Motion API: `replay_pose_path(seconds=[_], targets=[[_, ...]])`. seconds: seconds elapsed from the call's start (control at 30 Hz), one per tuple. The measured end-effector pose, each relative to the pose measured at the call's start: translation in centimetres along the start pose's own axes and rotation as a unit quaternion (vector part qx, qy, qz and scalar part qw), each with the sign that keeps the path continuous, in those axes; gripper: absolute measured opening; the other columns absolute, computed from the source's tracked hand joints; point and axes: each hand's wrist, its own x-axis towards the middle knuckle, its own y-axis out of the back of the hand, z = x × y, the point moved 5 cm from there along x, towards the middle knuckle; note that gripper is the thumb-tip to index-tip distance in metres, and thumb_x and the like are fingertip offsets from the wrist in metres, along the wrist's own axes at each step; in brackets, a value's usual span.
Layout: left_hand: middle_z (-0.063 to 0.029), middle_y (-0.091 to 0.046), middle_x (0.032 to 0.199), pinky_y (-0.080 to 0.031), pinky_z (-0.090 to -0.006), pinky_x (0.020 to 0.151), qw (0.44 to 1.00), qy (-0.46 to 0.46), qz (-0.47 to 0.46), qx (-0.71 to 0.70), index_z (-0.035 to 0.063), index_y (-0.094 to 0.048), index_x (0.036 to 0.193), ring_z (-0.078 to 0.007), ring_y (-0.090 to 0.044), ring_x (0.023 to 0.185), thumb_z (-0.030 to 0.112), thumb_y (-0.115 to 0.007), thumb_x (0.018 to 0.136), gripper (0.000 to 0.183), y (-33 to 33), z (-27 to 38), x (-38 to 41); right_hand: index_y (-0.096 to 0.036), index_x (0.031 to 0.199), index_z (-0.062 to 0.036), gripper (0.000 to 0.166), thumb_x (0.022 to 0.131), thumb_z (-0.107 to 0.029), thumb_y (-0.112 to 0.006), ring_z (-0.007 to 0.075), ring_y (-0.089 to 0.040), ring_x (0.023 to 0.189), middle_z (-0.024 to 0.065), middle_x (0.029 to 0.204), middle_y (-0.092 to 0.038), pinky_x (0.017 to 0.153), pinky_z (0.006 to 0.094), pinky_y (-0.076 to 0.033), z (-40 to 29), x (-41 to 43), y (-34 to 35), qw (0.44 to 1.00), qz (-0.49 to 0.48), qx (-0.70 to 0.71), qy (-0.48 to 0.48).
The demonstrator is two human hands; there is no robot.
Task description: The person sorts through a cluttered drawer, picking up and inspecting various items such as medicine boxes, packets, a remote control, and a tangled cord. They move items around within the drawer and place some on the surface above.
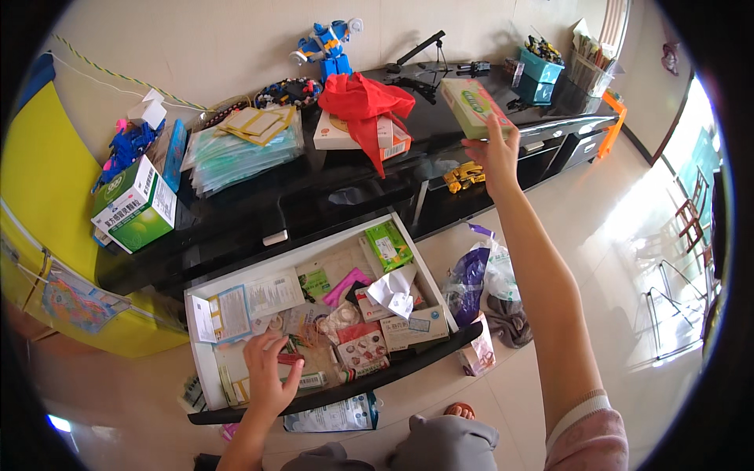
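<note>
My right hand [498, 153] grips a pale green and pink box [476, 107] by its lower end, raised above the black TV cabinet's right part. Over the front left of a pulled-out white drawer [200, 359], my left hand [270, 371] hovers with fingers apart. Beside its thumb and index finger is a small red item [290, 358]; contact is unclear. The drawer holds a crumpled white paper [393, 292], a white medicine box [414, 328], a green packet [389, 245], a pink item [346, 285] and a printed leaflet [275, 292].
On the cabinet top [230, 215] sit a green-and-white box [134, 204], stacked plastic sleeves [247, 154], a red cloth [365, 103], a blue toy robot [331, 50] and a turquoise bin [541, 68]. Bags [468, 282] and a tissue box [478, 347] stand right of the drawer.
</note>
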Motion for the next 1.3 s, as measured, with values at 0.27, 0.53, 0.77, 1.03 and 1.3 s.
replay_pose_path(seconds=[0.27, 0.53, 0.77, 1.03, 1.3], targets=[[-0.0162, -0.046, 0.111, -0.032, -0.0453, 0.092, 0.997, 0.061, -0.038, 0.015, 0.0029, -0.047, 0.112, -0.0358, -0.041, 0.105, 0.014, -0.066, 0.072, 0.045, -2.3, -1.5, -1.2, -0.04, 0.12, -0.0066, 0.05, 0.086, -0.042, -0.049, 0.0101, -0.038, 0.046, 0.0007, 0.062, -0.044, 0.044, 0.0258, -0.037, 2.9, 0.4, 3.1, 0.988, -0.002, -0.149, 0.037], [-0.0123, -0.046, 0.111, -0.035, -0.0433, 0.089, 0.995, 0.079, -0.061, -0.016, 0.005, -0.053, 0.105, -0.0335, -0.041, 0.105, 0.012, -0.067, 0.072, 0.037, -3.1, -1.2, -0.6, -0.063, 0.087, -0.0037, 0.043, 0.068, -0.041, -0.07, 0.0284, -0.05, 0.096, 0.0134, 0.093, -0.053, 0.075, 0.0358, -0.049, 8.9, -20.4, 4.3, 0.558, -0.588, -0.567, 0.143], [-0.0114, -0.051, 0.103, -0.042, -0.0358, 0.081, 0.959, 0.201, -0.073, -0.187, 0.0027, -0.054, 0.104, -0.0253, -0.051, 0.091, 0.014, -0.066, 0.076, 0.032, -4.5, 0.3, 1.4, -0.052, 0.1, -0.0039, 0.038, 0.074, -0.027, -0.066, 0.0349, -0.055, 0.089, 0.0156, 0.091, -0.058, 0.076, 0.0398, -0.047, 10.1, -21.0, 4.7, 0.619, -0.608, -0.496, -0.011], [-0.0101, -0.063, 0.094, -0.046, -0.0345, 0.077, 0.994, 0.045, -0.097, 0.014, 0.0043, -0.053, 0.111, -0.0269, -0.057, 0.091, 0.017, -0.069, 0.074, 0.043, -14.7, 3.4, 11.0, -0.052, 0.102, -0.0034, 0.029, 0.077, -0.016, -0.061, 0.0335, -0.056, 0.093, 0.0159, 0.094, -0.059, 0.081, 0.0396, -0.044, 7.7, -22.5, 4.1, 0.632, -0.633, -0.446, -0.019], [-0.0081, -0.064, 0.091, -0.048, -0.0221, 0.064, 0.894, 0.283, -0.003, -0.348, -0.0014, -0.058, 0.105, -0.0098, -0.06, 0.076, 0.009, -0.062, 0.081, 0.026, -9.6, -3.4, 9.0, -0.05, 0.098, -0.0047, 0.029, 0.071, -0.004, -0.061, 0.0283, -0.061, 0.087, 0.0116, 0.094, -0.06, 0.074, 0.0336, -0.049, 3.9, -17.8, 5.3, 0.774, -0.523, -0.358, 0.006]])
